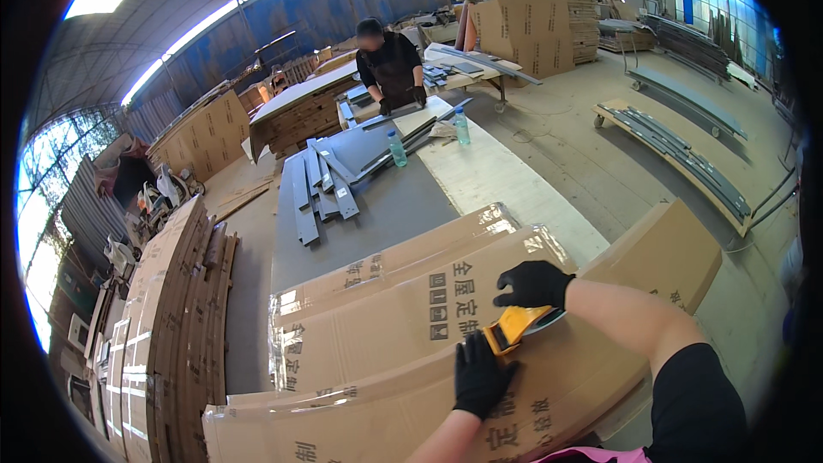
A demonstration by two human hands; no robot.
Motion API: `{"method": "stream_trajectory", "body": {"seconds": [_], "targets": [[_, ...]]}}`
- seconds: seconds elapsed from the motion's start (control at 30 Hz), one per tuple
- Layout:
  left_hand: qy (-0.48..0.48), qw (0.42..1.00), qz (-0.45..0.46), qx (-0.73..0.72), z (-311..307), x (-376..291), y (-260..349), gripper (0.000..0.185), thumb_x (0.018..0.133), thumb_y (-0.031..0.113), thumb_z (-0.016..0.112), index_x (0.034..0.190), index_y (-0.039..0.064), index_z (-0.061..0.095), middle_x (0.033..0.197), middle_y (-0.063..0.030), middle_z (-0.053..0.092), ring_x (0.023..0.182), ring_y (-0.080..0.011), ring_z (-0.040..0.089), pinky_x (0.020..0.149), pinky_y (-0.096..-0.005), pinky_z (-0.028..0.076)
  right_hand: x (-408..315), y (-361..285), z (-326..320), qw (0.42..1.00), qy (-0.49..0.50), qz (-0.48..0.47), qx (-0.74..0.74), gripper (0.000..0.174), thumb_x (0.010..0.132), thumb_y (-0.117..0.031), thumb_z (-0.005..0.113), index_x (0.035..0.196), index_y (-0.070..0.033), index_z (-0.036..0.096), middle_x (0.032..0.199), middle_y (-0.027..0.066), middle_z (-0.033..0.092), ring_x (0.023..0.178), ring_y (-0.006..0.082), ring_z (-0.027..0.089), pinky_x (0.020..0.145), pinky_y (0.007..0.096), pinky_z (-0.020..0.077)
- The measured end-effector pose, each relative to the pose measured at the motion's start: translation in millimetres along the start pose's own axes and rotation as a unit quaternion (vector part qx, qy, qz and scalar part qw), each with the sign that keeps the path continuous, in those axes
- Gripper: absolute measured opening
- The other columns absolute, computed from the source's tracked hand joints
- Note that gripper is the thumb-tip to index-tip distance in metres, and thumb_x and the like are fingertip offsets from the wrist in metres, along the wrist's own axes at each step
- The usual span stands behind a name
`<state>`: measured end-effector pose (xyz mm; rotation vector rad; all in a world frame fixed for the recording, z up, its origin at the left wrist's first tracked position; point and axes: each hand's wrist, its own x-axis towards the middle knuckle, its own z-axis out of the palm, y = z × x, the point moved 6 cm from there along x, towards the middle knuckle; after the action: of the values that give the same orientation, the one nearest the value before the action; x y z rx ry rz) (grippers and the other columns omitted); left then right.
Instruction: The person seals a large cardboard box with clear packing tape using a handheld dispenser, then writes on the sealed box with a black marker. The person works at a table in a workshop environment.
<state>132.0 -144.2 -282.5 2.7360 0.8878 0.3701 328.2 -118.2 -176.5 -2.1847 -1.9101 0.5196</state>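
Note:
A yellow packing-tape dispenser (512,330) lies over the seam of a large printed cardboard package (386,424). My right hand (532,284), in a black glove, is at the dispenser's far side with thumb and fingers curved apart; whether it grips the dispenser cannot be told. My left hand (483,376), gloved in black too, presses flat on the cardboard just below the dispenser, fingertips close to its yellow front. Beyond them are more flat cardboard packages (386,315), with clear tape shining along their ends.
Grey metal strips (313,190) and two water bottles (397,149) are on the worktable (392,218). Across it stands a co-worker (389,71) in black gloves. Stacked packages (161,308) are at the left; a low wheeled cart (675,161) with dark strips is at the right.

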Motion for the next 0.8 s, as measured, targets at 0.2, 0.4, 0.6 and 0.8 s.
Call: {"method": "stream_trajectory", "body": {"seconds": [0.2, 0.4, 0.6, 0.8], "targets": [[-0.029, 0.999, -0.013, 0.028, -1.3, 2.6, 3.9, 0.093, 0.091, 0.062, 0.055, 0.153, -0.003, 0.028, 0.158, -0.0263, 0.029, 0.149, -0.0392, 0.023, 0.123, -0.0514, 0.011, -11.4, 38.1, 22.3, 0.931, -0.328, -0.118, 0.110, 0.078, 0.083, -0.062, 0.069, 0.138, -0.009, 0.056, 0.114, 0.0152, 0.070, 0.104, 0.0280, 0.065, 0.096, 0.0427, 0.0495], [-0.088, 0.992, -0.067, 0.053, 1.1, 6.3, -3.2, 0.088, 0.085, 0.039, 0.072, 0.153, 0.000, 0.031, 0.157, -0.0223, 0.033, 0.147, -0.0384, 0.028, 0.123, -0.0473, 0.019, -41.5, 99.1, 15.2, 0.825, -0.412, -0.016, 0.387, 0.056, 0.078, -0.033, 0.080, 0.123, -0.004, 0.065, 0.099, 0.0071, 0.071, 0.088, 0.0171, 0.064, 0.081, 0.0348, 0.0526], [-0.059, 0.993, -0.028, 0.100, 9.1, 0.7, -3.0, 0.090, 0.081, 0.025, 0.068, 0.156, 0.003, 0.025, 0.161, -0.0190, 0.027, 0.150, -0.0370, 0.021, 0.125, -0.0467, 0.015, -141.4, 337.2, -165.0, 0.960, -0.278, 0.024, 0.030, 0.060, 0.071, -0.026, 0.079, 0.127, -0.008, 0.067, 0.111, 0.0148, 0.072, 0.098, 0.0239, 0.068, 0.088, 0.0343, 0.0509], [-0.078, 0.989, -0.078, 0.100, 3.4, 9.8, 5.4, 0.092, 0.077, 0.021, 0.067, 0.157, 0.006, 0.024, 0.162, -0.0162, 0.027, 0.150, -0.0373, 0.021, 0.125, -0.0459, 0.016, -192.0, 447.6, -253.6, 0.896, -0.182, 0.265, -0.306, 0.041, 0.062, -0.038, 0.077, 0.088, -0.006, 0.076, 0.085, 0.0159, 0.073, 0.079, 0.0314, 0.068, 0.072, 0.0422, 0.0522]]}}
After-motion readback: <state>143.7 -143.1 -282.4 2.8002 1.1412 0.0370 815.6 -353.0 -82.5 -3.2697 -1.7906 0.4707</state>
